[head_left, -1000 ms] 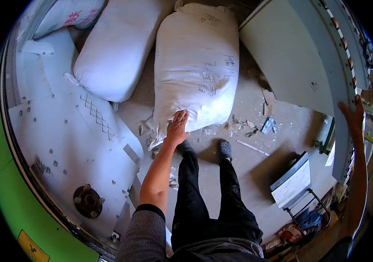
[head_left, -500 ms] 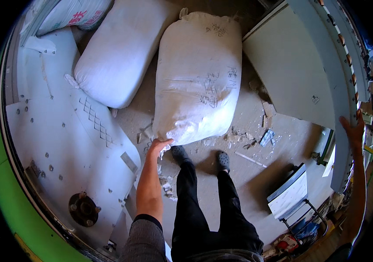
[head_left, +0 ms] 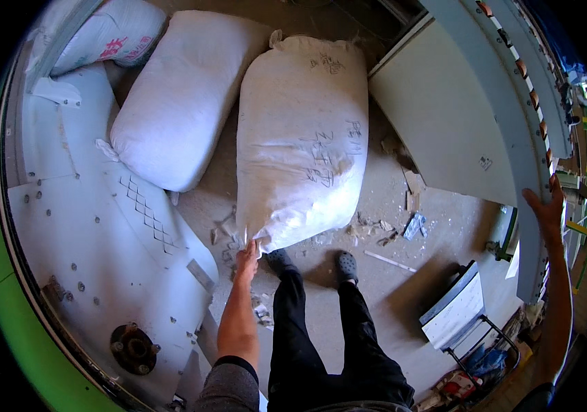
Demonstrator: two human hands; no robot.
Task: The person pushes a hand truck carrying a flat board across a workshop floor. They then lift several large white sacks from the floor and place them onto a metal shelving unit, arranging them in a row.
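A big stuffed white sack [head_left: 300,137] with dark handwriting lies on the floor in front of my feet. My left hand [head_left: 247,259] is closed on its near left corner, and the cloth there is drawn to a point. Off to the right, my right hand [head_left: 547,209] holds the edge of a grey metal panel [head_left: 530,250], thumb on the near face; some of its fingers are hidden behind the edge. A second white sack [head_left: 177,96] lies to the left of the first, not held.
A printed sack [head_left: 111,34] rests at the far left. Pale machine housing [head_left: 122,226] bounds the left side, and a light panel [head_left: 444,117] the right. A small folding stand [head_left: 455,309] stands at the lower right. Scraps and a blue wrapper [head_left: 414,226] litter the floor.
The whole scene sits lower in the picture. My left hand has drawn back slightly toward me, stretching the sack's corner. My right hand stays on the panel edge.
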